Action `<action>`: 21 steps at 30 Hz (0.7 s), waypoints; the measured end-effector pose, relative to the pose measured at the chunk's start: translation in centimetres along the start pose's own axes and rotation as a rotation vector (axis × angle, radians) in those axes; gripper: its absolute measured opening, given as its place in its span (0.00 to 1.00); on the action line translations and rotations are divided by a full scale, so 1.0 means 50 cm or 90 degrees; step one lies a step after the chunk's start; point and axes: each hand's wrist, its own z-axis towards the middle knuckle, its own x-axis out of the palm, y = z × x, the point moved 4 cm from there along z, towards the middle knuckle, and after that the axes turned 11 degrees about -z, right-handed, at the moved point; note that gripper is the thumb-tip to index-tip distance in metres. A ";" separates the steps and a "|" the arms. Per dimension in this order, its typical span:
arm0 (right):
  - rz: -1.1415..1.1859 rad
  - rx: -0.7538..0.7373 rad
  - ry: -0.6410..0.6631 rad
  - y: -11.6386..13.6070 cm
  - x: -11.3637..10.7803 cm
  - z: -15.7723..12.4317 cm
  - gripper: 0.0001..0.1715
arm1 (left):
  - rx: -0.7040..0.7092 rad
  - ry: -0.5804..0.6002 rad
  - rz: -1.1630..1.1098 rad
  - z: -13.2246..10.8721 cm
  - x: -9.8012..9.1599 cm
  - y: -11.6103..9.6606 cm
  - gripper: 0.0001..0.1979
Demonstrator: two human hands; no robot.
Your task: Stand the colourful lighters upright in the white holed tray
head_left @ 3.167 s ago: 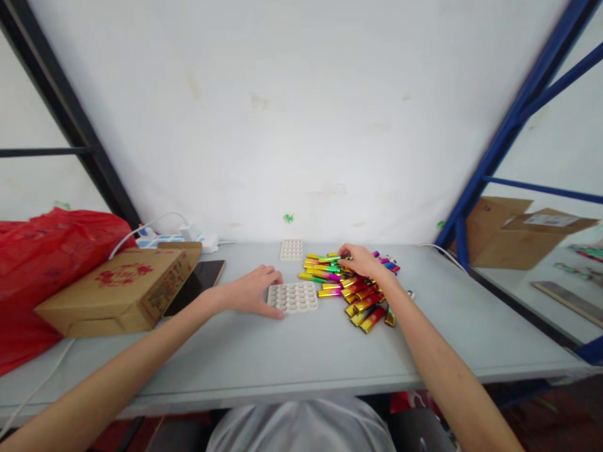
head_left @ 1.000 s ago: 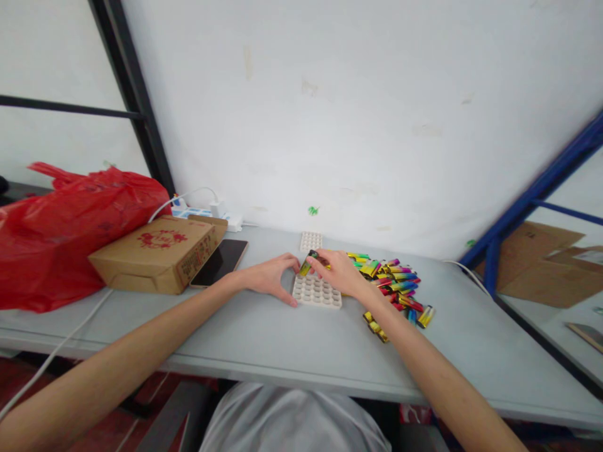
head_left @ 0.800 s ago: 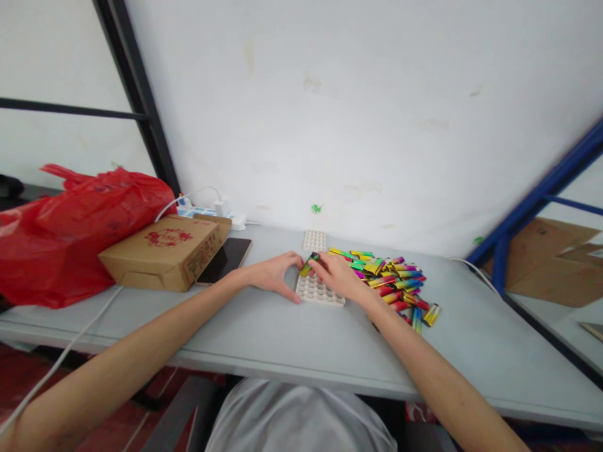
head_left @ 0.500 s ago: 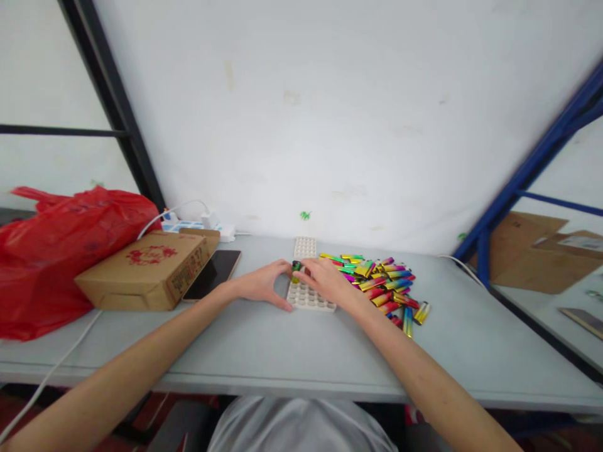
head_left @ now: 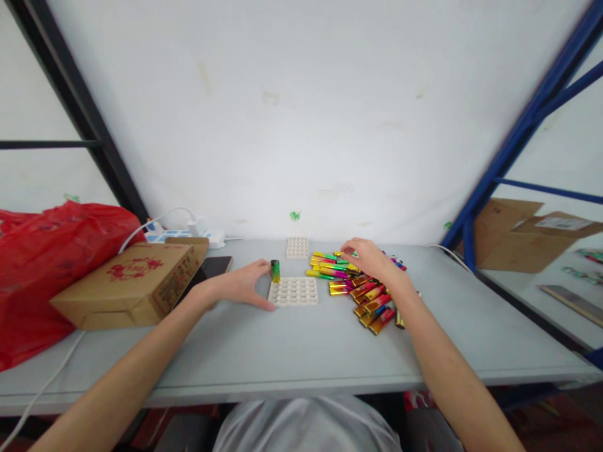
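A white tray with round holes (head_left: 294,292) lies on the grey table (head_left: 301,345). One green-yellow lighter (head_left: 275,271) stands upright in the tray's far left corner. My left hand (head_left: 240,285) rests against the tray's left edge, fingers curved round it, right beside that lighter. My right hand (head_left: 370,258) hovers over the pile of shiny multicoloured lighters (head_left: 358,285) to the right of the tray, fingers spread and bent downwards onto the pile. I cannot make out anything held in it.
A second white tray (head_left: 297,247) lies by the wall. At left sit a cardboard box (head_left: 129,284), a dark phone (head_left: 213,266), a red plastic bag (head_left: 44,263) and a power strip with white cable (head_left: 183,233). Blue shelving (head_left: 499,169) stands at right.
My right hand set the green-yellow lighter upright in the tray's far left corner, let go, and moved right to the lighter pile. My left hand stayed at the tray.
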 end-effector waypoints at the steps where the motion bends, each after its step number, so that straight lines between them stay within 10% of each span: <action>1: 0.008 -0.002 -0.017 0.000 -0.010 0.000 0.07 | -0.008 0.002 0.009 -0.002 -0.004 0.002 0.44; 21: -0.062 0.044 0.233 0.041 0.011 -0.025 0.08 | -0.062 -0.100 0.002 0.014 -0.006 0.025 0.47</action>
